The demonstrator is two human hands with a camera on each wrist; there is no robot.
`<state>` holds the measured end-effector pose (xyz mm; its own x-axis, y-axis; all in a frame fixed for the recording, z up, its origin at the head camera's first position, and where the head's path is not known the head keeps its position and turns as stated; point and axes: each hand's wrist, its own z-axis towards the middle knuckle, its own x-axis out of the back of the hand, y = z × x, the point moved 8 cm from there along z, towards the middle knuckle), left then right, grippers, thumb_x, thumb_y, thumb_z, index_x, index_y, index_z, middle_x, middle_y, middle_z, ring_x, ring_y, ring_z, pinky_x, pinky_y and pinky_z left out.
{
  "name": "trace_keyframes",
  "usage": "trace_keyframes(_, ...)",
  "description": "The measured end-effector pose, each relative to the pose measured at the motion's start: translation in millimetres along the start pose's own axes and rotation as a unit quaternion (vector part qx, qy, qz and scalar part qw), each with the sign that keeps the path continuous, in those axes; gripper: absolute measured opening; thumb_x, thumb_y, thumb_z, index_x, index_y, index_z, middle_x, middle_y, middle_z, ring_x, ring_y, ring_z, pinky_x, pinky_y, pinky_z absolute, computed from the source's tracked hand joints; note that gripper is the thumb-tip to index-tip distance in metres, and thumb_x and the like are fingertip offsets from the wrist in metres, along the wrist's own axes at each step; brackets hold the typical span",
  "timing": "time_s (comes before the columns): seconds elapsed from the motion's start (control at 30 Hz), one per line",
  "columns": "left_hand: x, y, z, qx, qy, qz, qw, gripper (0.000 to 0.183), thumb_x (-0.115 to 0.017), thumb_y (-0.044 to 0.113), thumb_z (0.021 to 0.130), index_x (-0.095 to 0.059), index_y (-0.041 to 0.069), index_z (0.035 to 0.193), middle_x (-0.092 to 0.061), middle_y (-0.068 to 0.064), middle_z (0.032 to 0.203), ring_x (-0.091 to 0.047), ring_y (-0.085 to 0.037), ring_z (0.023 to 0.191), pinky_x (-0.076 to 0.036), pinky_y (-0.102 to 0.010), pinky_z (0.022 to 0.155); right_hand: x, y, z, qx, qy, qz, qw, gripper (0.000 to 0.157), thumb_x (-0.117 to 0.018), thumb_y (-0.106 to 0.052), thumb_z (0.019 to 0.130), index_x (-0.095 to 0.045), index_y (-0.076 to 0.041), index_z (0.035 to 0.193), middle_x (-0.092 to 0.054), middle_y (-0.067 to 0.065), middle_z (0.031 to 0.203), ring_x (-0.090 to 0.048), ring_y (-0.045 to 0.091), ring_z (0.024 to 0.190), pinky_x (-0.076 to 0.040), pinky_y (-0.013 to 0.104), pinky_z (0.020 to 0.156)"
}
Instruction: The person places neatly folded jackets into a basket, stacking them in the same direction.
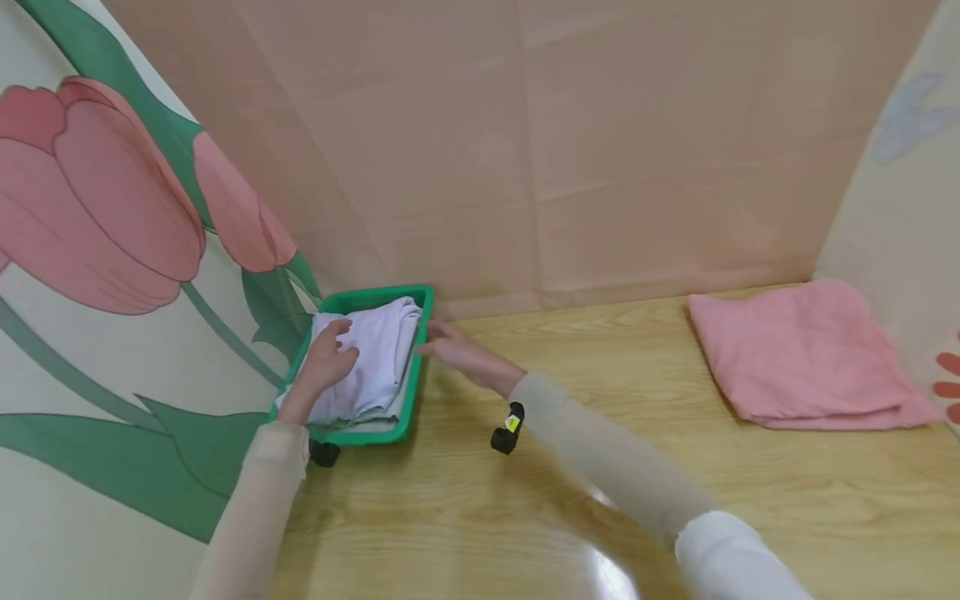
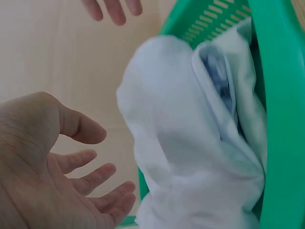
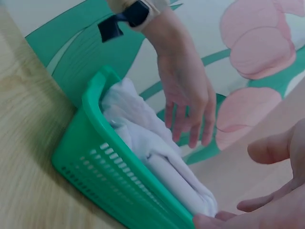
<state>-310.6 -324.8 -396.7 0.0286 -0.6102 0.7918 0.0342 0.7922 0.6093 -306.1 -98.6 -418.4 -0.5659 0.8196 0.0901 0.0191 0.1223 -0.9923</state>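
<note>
A green plastic basket [image 1: 406, 417] with slotted walls stands on the wooden surface at the left. Folded pale lavender-white cloth [image 1: 375, 350] fills it, some of it rising above the rim in the right wrist view. My left hand [image 1: 327, 367] hovers over the basket's left part, fingers spread and loosely bent, holding nothing; in the left wrist view a gap shows between its fingers and the cloth [image 2: 171, 124]. By the basket's right rim is my right hand [image 1: 467, 357], fingers relaxed, thumb apart, also with nothing in its grasp.
A folded pink cloth [image 1: 810, 358] lies on the wooden surface [image 1: 570, 500] at the far right. Behind rises a tan backdrop [image 1: 525, 167]. A tulip-printed panel [image 1: 225, 433] borders the basket on the left, and another pale panel [image 1: 870, 233] stands at the right.
</note>
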Motion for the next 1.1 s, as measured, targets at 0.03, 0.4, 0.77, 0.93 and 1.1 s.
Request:
trace_keyframes(0.03, -1.1, 3.5, -1.3, -0.004, 0.001, -0.003, 1.0000, 0.058, -0.051, 0.008, 0.095, -0.035, -0.005, 0.149, -0.039, -0.031, 0.150, -0.041, -0.051, 0.132, -0.036, -0.056, 0.110, 5.4, 0.3, -2.0, 0.004, 0.003, -0.004, 1.000, 0.067, -0.060, -0.026, 0.097, -0.032, -0.005, 0.155, -0.036, 0.014, 0.157, -0.035, 0.034, 0.143, -0.030, 0.053, 0.116)
trace_keyframes(0.4, -8.6, 30.9, -8.8, -0.044, 0.032, -0.043, 0.9976, 0.052, -0.056, 0.007, 0.097, -0.040, -0.003, 0.145, -0.043, -0.025, 0.148, -0.045, -0.048, 0.130, -0.038, -0.054, 0.109, 65.3, -3.2, -42.8, 0.052, 0.029, -0.054, 0.997, 0.052, -0.059, -0.025, 0.101, -0.042, -0.011, 0.148, -0.049, 0.009, 0.143, -0.048, 0.030, 0.132, -0.041, 0.050, 0.108)
trace_keyframes(0.77, -25.8, 42.9, -21.0, -0.037, 0.057, -0.128, 0.9894, 0.050, -0.057, 0.014, 0.099, -0.042, 0.003, 0.146, -0.047, -0.020, 0.148, -0.049, -0.047, 0.128, -0.042, -0.054, 0.105, 105.0, 2.0, -75.9, 0.066, 0.068, -0.087, 0.992, 0.054, -0.059, -0.030, 0.101, -0.041, -0.018, 0.151, -0.045, 0.010, 0.149, -0.049, 0.030, 0.134, -0.041, 0.052, 0.108)
trace_keyframes(0.93, -36.2, 50.2, -18.4, -0.042, 0.065, -0.150, 0.9856, 0.049, -0.058, 0.014, 0.099, -0.044, 0.004, 0.145, -0.049, -0.018, 0.146, -0.052, -0.041, 0.126, -0.043, -0.053, 0.104, 117.2, 1.7, -88.0, 0.070, 0.087, -0.094, 0.989, 0.053, -0.059, -0.030, 0.101, -0.042, -0.019, 0.150, -0.045, 0.011, 0.150, -0.049, 0.031, 0.134, -0.041, 0.053, 0.107)
trace_keyframes(1.1, -42.3, 59.1, -17.4, -0.057, 0.079, -0.159, 0.9824, 0.048, -0.060, 0.015, 0.099, -0.046, 0.006, 0.144, -0.049, -0.018, 0.146, -0.053, -0.040, 0.125, -0.042, -0.053, 0.105, 130.6, 3.2, -101.4, 0.071, 0.098, -0.097, 0.988, 0.054, -0.058, -0.029, 0.102, -0.040, -0.016, 0.152, -0.044, 0.012, 0.150, -0.049, 0.034, 0.134, -0.040, 0.054, 0.109)
